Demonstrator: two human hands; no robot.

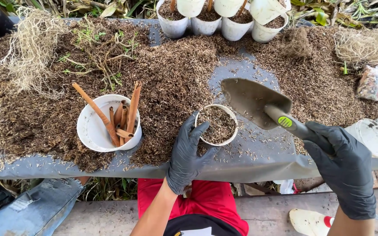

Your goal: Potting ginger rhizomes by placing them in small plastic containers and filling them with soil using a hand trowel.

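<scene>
A: What are the hands doing?

B: The left hand (188, 153), gloved in black, is gripping the rim of a small white pot (217, 125) filled with brown husk mix, sitting at the near edge of the counter (241, 159). The right hand (342, 166) is closed around the handle of a metal trowel (253, 101), whose empty blade is hovering just beside the pot, tilted.

A: What could be going wrong here?

B: I'm judging the pot is sitting close to the counter's edge, so a nudge from the blade could be tipping it off. It's also looking nearly full, so another scoop could be spilling over the rim

A: And the counts?

B: I'm counting one trowel and one pot in hand. One larger white cup (106, 126) is holding about seven brown sticks (127, 114). At least four filled white pots (224, 19) are standing at the far edge, with more stacked on them. One or two clear plastic cups (372, 135) are lying at the right, though I can't tell exactly how many
</scene>
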